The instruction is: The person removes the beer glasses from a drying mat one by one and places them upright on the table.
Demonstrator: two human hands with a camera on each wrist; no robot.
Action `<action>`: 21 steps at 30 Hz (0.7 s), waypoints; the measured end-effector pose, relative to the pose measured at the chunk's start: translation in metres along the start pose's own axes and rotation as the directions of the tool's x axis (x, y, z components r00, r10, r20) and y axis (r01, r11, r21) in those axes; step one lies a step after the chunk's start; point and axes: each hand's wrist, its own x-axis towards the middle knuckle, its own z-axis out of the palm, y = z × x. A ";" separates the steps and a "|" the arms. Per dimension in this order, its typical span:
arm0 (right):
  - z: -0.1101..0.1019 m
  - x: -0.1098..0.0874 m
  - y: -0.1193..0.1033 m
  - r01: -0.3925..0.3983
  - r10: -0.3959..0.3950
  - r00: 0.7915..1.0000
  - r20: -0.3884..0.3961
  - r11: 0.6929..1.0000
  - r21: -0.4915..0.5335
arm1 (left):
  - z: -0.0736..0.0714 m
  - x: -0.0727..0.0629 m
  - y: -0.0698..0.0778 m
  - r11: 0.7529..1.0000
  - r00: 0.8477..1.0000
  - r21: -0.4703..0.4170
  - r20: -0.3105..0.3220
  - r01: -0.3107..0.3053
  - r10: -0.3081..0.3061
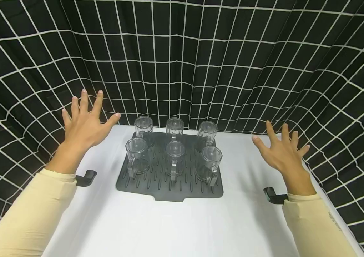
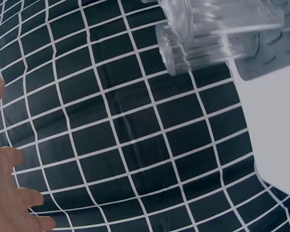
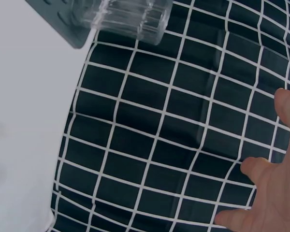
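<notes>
Several clear glass mugs stand upside down in two rows on a grey ribbed drying mat [image 1: 169, 191]. In the front row are a left mug [image 1: 138, 157], a middle mug [image 1: 175, 159] and a right mug [image 1: 209, 164], their handles toward me. My left hand [image 1: 84, 126] hovers left of the mat with fingers spread, holding nothing. To the right of the mat, my right hand [image 1: 283, 153] is likewise raised, fingers spread and touching nothing. Two mugs [image 2: 208, 48] show at the top of the left wrist view, and one mug [image 3: 130, 19] in the right wrist view.
The mat lies toward the back of a white table [image 1: 169, 228]. Behind and at both sides hangs a black curtain [image 1: 175, 71] with a white grid. A dark wrist camera mount [image 1: 87, 177] sticks out at the left wrist, another mount [image 1: 273, 196] at the right.
</notes>
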 end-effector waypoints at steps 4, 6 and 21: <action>-0.001 -0.003 -0.002 0.006 -0.006 1.000 -0.009 1.000 0.006 | 0.001 -0.011 0.001 0.999 1.000 -0.051 -0.022 0.009 -0.010; -0.001 -0.004 -0.003 0.007 -0.007 1.000 -0.015 1.000 0.004 | 0.002 -0.017 0.001 0.997 1.000 -0.075 -0.029 0.009 -0.011; 0.006 -0.026 -0.016 0.050 -0.048 0.998 -0.034 0.998 0.050 | 0.051 -0.076 -0.014 0.967 0.993 -0.256 -0.112 0.018 -0.048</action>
